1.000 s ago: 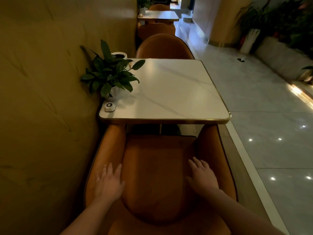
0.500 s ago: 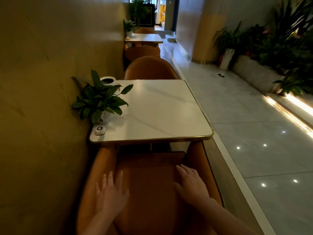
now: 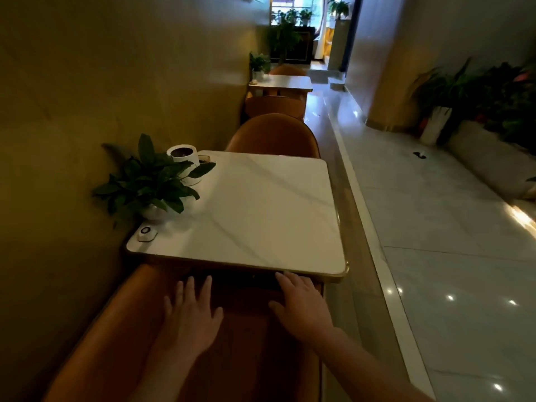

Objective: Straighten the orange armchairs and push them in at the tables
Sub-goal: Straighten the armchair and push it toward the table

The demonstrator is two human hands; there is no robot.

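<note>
An orange armchair (image 3: 116, 329) stands right below me, its front tucked under the white marble table (image 3: 261, 216) with a gold rim. My left hand (image 3: 193, 317) lies flat on the chair's back, fingers spread. Lying flat on the right side of the back, my right hand (image 3: 301, 306) has its fingertips just under the table's near edge. A second orange armchair (image 3: 274, 136) sits at the table's far side. Beyond it, a third armchair (image 3: 274, 107) faces a further table (image 3: 285, 82).
A potted plant (image 3: 150, 181), a white cup (image 3: 184, 156) and a small white call button (image 3: 146, 233) sit on the table's left side by the wall. A step edge and glossy tiled floor (image 3: 435, 242) run along the right. Planters (image 3: 478, 111) line the far right.
The armchair has slid forward under the table. Both hands moved forward with it and now lie close to the table's edge. My view has lifted toward the corridor.
</note>
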